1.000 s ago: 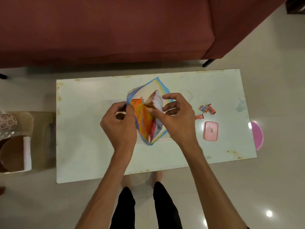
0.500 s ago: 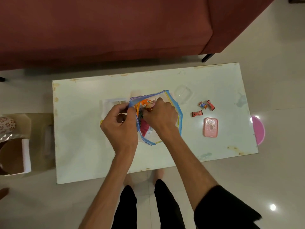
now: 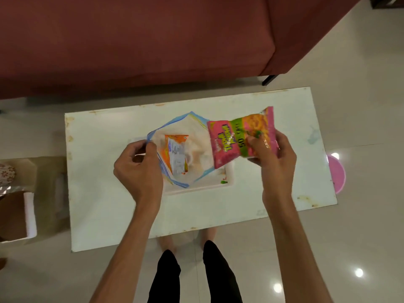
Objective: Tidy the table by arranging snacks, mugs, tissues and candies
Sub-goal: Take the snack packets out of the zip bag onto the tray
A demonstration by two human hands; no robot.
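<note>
— What has the right hand [image 3: 276,159] got?
— It grips a pink snack packet [image 3: 239,136], lifted over the white worktop [image 3: 105,193], beside the bag's mouth.
— And the left hand [image 3: 140,169]?
— It pinches the rim of the clear zip bag [image 3: 192,127], held wide; an orange packet [image 3: 176,156] lies inside.

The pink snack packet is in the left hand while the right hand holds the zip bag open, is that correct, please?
Not quite: the head view shows the pink snack packet in the right hand, while the left hand holds the zip bag open.
</note>
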